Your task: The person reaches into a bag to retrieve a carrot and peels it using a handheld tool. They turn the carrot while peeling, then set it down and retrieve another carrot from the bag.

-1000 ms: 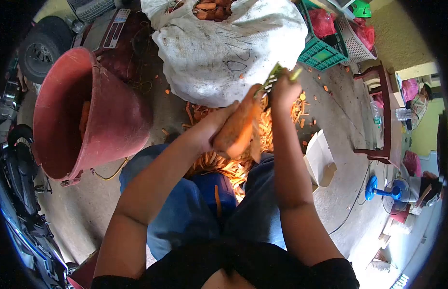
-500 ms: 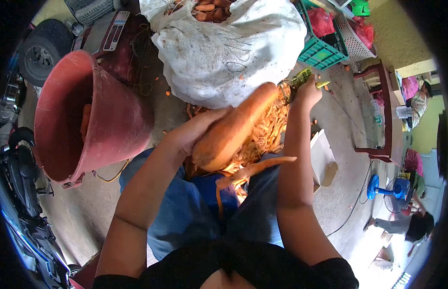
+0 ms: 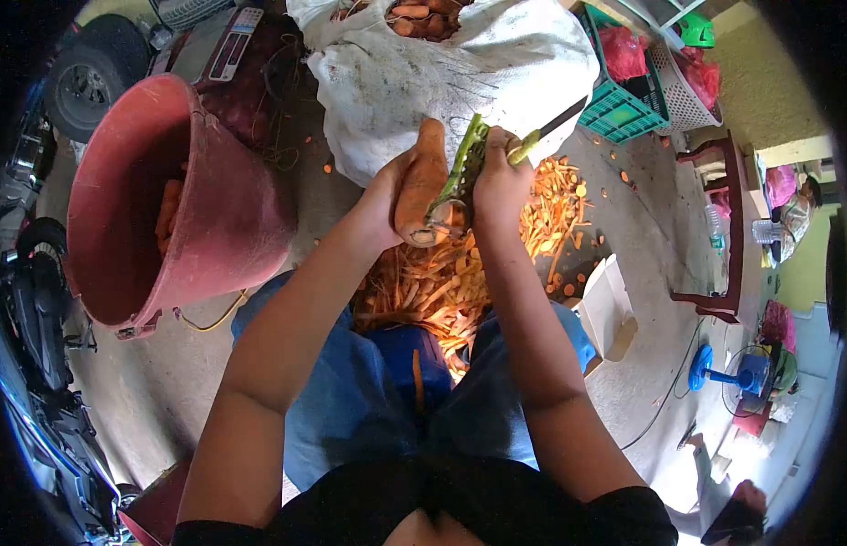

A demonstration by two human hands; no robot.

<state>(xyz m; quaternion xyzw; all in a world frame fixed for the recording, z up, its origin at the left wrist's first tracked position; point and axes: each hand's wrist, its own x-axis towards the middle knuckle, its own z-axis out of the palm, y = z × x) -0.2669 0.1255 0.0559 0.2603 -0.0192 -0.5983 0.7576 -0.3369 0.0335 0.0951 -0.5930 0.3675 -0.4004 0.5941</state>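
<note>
My left hand (image 3: 385, 206) is closed around a large orange carrot (image 3: 427, 177), its narrow end pointing away and its blunt crown end towards me. In my right hand (image 3: 502, 189) is a green peeler (image 3: 467, 156), its lower end against or very near the carrot's crown. The same hand also grips a knife (image 3: 523, 149) with a yellow-green handle, its dark blade pointing off to the right. Beneath both hands lies a heap of carrot peelings (image 3: 441, 282), with cut carrot tops among the scraps at its right.
A white sack (image 3: 460, 82) of carrots stands ahead. To the left is a large red tub (image 3: 232, 209) with carrots inside. An open white box (image 3: 610, 309) sits at the right, and a green crate (image 3: 628, 114) stands farther off. Between my knees is something blue (image 3: 405, 359).
My right hand has swung left and nearer, bringing the peeler to the carrot's crown end. My left hand has turned the carrot more upright. The long peel strip in the air is gone from view.
</note>
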